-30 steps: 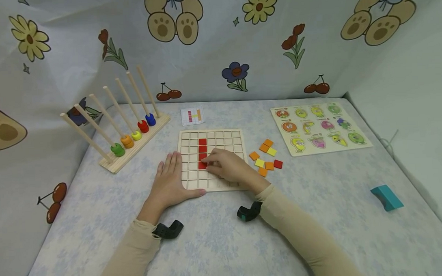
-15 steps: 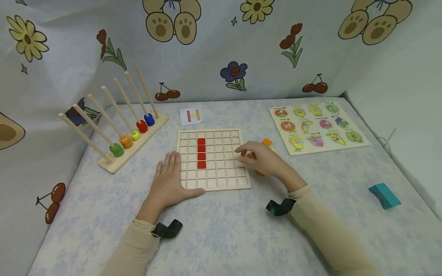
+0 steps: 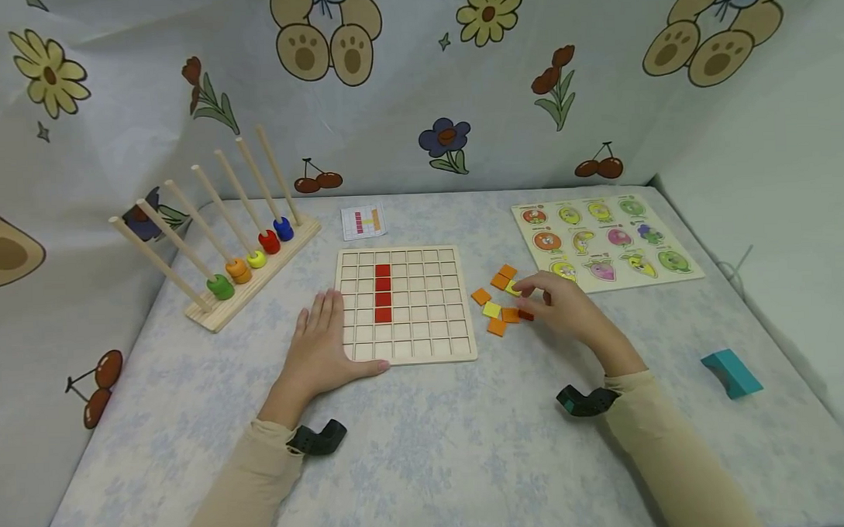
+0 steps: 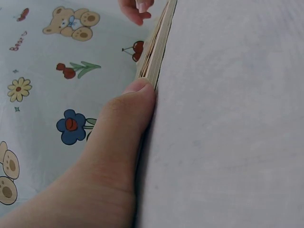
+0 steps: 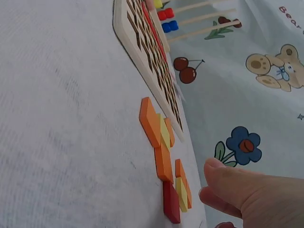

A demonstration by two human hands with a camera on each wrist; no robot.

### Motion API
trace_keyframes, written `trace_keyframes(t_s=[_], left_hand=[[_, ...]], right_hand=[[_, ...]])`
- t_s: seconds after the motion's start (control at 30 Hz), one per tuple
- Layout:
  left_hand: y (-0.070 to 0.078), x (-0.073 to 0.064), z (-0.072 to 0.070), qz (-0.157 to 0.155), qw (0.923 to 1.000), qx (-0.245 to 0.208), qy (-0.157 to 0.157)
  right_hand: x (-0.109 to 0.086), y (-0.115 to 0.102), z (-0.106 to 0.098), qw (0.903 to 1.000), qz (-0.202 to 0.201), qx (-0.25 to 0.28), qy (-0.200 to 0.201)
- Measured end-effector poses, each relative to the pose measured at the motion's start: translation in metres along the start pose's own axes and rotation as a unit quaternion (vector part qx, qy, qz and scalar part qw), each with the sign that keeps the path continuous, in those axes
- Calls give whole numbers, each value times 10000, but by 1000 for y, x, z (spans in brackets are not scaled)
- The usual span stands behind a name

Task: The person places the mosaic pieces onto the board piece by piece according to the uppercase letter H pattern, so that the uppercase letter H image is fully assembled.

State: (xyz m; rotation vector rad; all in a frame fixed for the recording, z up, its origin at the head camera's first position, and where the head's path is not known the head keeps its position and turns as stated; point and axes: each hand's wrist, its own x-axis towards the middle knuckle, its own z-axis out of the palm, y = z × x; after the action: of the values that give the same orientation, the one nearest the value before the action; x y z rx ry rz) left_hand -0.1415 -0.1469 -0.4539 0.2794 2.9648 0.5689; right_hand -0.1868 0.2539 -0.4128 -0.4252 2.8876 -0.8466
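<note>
A wooden grid board (image 3: 430, 306) lies mid-table, with a column of several red tiles (image 3: 383, 293) in its cells. My left hand (image 3: 318, 347) rests at the board's lower left corner, fingers straight along the left side and thumb along the near edge. To the right of the board is a loose group of orange tiles (image 3: 496, 327), yellow tiles (image 3: 491, 310) and one red tile (image 5: 171, 203). My right hand (image 3: 562, 309) hovers over that red tile, thumb and fingers apart and holding nothing. In the head view it partly covers the red tile and a yellow one.
A small pattern card (image 3: 363, 222) lies behind the board. At the back left stands a wooden peg rack (image 3: 255, 281) with coloured beads. A fruit picture board (image 3: 606, 249) is at the back right, a teal arched block (image 3: 733, 373) at the right.
My right hand has left the red column on the board and moved right, over the loose tiles. My left hand has stayed at the board's corner.
</note>
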Motion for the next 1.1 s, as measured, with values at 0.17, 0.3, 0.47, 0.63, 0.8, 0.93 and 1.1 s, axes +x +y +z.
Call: trace_keyframes(t_s=[0.17, 0.3, 0.47, 0.63, 0.8, 0.93, 1.1], left_hand=[[-1, 1, 1, -7, 10000, 25, -19], [-1, 1, 1, -22, 10000, 12, -26], [1, 0, -1, -29, 10000, -29, -24], [1, 0, -1, -35, 10000, 2, -34], [0, 1, 0, -43, 10000, 15, -43], [0, 1, 0, -54, 10000, 35, -59], [0, 1, 1, -52, 10000, 32, -50]], right_hand=[[-4, 10, -1, 9999, 144, -19, 16], [-5, 14, -1, 9998, 189, -17, -9], [-8, 17, 1, 9998, 185, 57, -20], [-11, 19, 5, 9999, 129, 56, -27], [-13, 22, 8, 9998, 173, 70, -65], [-12, 23, 10, 9997, 224, 51, -79], [-12, 23, 12, 9997, 222, 89, -42]])
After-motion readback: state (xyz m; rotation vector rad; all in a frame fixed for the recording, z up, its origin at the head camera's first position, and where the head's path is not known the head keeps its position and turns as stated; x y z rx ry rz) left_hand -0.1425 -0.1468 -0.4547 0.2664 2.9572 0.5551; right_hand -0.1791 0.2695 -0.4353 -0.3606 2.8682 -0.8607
